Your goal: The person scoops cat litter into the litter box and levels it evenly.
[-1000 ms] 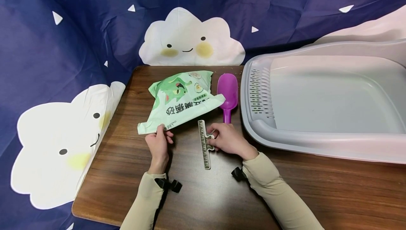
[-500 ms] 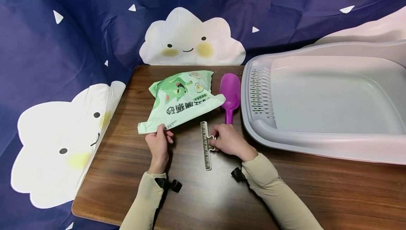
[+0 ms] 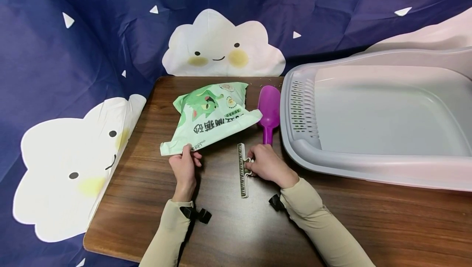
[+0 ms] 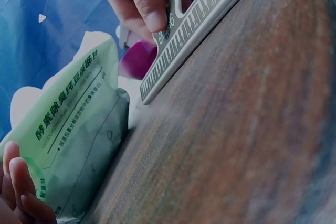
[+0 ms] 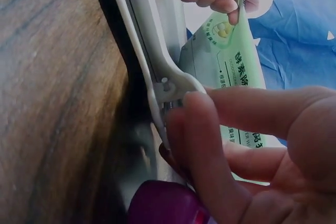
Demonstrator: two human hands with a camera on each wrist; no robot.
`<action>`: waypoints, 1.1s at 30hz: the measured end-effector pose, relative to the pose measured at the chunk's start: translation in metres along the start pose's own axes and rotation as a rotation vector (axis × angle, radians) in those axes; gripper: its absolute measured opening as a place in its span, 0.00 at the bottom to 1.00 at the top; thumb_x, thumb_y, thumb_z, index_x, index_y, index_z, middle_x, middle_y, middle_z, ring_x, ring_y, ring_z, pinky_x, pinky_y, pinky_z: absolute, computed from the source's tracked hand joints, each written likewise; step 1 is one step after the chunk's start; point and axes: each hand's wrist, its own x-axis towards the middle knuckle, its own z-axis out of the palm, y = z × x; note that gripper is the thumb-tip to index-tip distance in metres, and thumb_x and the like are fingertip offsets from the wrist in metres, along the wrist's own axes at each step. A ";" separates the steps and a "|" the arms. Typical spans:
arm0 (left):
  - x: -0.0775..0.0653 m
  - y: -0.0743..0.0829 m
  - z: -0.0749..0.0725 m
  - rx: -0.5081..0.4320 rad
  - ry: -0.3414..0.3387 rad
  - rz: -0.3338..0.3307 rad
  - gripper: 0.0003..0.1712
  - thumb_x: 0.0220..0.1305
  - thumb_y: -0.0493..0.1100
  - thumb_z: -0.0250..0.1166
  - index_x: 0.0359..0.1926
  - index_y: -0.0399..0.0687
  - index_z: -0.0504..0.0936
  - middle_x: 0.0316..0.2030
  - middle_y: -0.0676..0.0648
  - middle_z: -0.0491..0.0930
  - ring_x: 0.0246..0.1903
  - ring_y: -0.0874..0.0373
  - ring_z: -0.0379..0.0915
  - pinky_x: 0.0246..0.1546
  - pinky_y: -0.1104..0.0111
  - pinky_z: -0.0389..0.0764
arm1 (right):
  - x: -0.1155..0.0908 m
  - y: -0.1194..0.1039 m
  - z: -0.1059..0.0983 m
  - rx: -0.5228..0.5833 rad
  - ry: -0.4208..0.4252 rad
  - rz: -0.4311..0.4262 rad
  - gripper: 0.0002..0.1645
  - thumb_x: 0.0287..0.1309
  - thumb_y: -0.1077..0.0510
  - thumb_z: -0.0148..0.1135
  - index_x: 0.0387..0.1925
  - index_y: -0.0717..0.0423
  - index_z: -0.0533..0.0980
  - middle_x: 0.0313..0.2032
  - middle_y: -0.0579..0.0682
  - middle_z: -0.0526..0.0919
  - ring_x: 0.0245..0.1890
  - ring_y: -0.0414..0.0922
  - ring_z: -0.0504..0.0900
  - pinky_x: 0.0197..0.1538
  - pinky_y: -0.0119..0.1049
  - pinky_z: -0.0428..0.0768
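My left hand [image 3: 183,168] pinches the near edge of a pale green cat litter bag [image 3: 217,115], thumb on top and fingers underneath. The bag lies on the table with its flat near edge raised towards me. To the right, my right hand [image 3: 268,162] pinches the handle of a long clip [image 3: 242,173] printed with piano keys. In the left wrist view the clip [image 4: 197,35] stands close over the table, its jaws together along their length. A spring and pin show on the clip [image 5: 165,85] in the right wrist view, where fingers cover part of its handle.
A purple scoop [image 3: 269,107] lies between bag and litter box, its handle end hidden behind my right hand. The large grey litter box [image 3: 298,144] takes up the table's right side. Dark cloth with clouds [image 3: 221,50] hangs behind the brown table [image 3: 125,209].
My right hand has shifted slightly right with the clip, which has turned nearer to upright in the head view. The scoop has slid right towards the litter box. My left hand and the bag stay put.
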 end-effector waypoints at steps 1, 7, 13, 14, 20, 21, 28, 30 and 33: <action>0.000 0.000 0.000 -0.001 0.000 0.001 0.25 0.64 0.37 0.55 0.08 0.44 0.75 0.06 0.54 0.74 0.04 0.65 0.65 0.10 0.75 0.70 | 0.000 0.000 0.000 0.000 0.002 -0.001 0.07 0.49 0.60 0.71 0.26 0.58 0.79 0.24 0.47 0.80 0.25 0.42 0.77 0.34 0.37 0.78; 0.000 0.001 0.000 -0.002 0.001 0.002 0.25 0.64 0.38 0.55 0.08 0.44 0.75 0.06 0.54 0.74 0.04 0.65 0.65 0.10 0.75 0.70 | 0.000 -0.001 0.002 0.013 -0.004 -0.005 0.07 0.49 0.60 0.71 0.29 0.60 0.81 0.23 0.47 0.81 0.24 0.40 0.78 0.35 0.37 0.79; -0.001 0.001 0.000 0.002 0.002 -0.004 0.25 0.64 0.38 0.55 0.08 0.44 0.75 0.06 0.54 0.74 0.04 0.65 0.65 0.10 0.75 0.70 | 0.001 0.000 0.004 0.001 -0.008 -0.039 0.07 0.48 0.60 0.72 0.28 0.60 0.81 0.27 0.49 0.83 0.26 0.42 0.79 0.36 0.38 0.80; -0.001 0.001 0.000 0.001 0.002 -0.004 0.25 0.64 0.38 0.55 0.08 0.44 0.75 0.06 0.54 0.74 0.04 0.65 0.65 0.10 0.75 0.70 | 0.001 0.001 0.004 -0.004 -0.004 -0.040 0.07 0.48 0.60 0.72 0.28 0.60 0.81 0.27 0.50 0.83 0.27 0.42 0.79 0.37 0.38 0.80; -0.001 0.001 0.000 -0.002 0.000 0.001 0.25 0.64 0.37 0.55 0.08 0.44 0.76 0.06 0.54 0.74 0.03 0.65 0.65 0.09 0.75 0.69 | 0.002 0.002 0.003 -0.027 0.020 -0.030 0.07 0.47 0.60 0.72 0.27 0.59 0.81 0.28 0.51 0.84 0.30 0.45 0.80 0.38 0.40 0.80; -0.001 0.001 0.000 -0.001 0.000 0.000 0.25 0.64 0.38 0.55 0.08 0.44 0.76 0.06 0.54 0.74 0.04 0.65 0.65 0.09 0.75 0.69 | 0.001 0.002 0.003 -0.028 0.020 -0.029 0.08 0.47 0.60 0.72 0.27 0.59 0.81 0.28 0.51 0.84 0.30 0.45 0.80 0.38 0.40 0.80; -0.001 0.001 0.000 -0.005 0.005 -0.002 0.25 0.64 0.38 0.55 0.09 0.44 0.76 0.06 0.54 0.74 0.04 0.65 0.65 0.09 0.75 0.69 | 0.001 0.001 0.002 -0.032 0.029 -0.012 0.09 0.47 0.60 0.72 0.29 0.60 0.81 0.30 0.52 0.84 0.31 0.46 0.81 0.40 0.41 0.80; -0.001 0.002 0.000 -0.003 0.004 -0.008 0.25 0.64 0.38 0.55 0.08 0.44 0.76 0.06 0.54 0.75 0.04 0.65 0.65 0.10 0.75 0.69 | 0.001 0.002 0.002 -0.032 0.034 -0.012 0.09 0.46 0.60 0.72 0.30 0.61 0.81 0.30 0.52 0.84 0.31 0.45 0.81 0.40 0.41 0.81; -0.001 0.002 0.001 -0.002 0.003 -0.011 0.25 0.64 0.38 0.55 0.08 0.44 0.76 0.06 0.54 0.74 0.04 0.64 0.65 0.10 0.75 0.69 | 0.001 0.002 0.003 -0.029 0.036 -0.009 0.09 0.46 0.61 0.72 0.29 0.61 0.80 0.29 0.51 0.83 0.30 0.45 0.80 0.38 0.40 0.80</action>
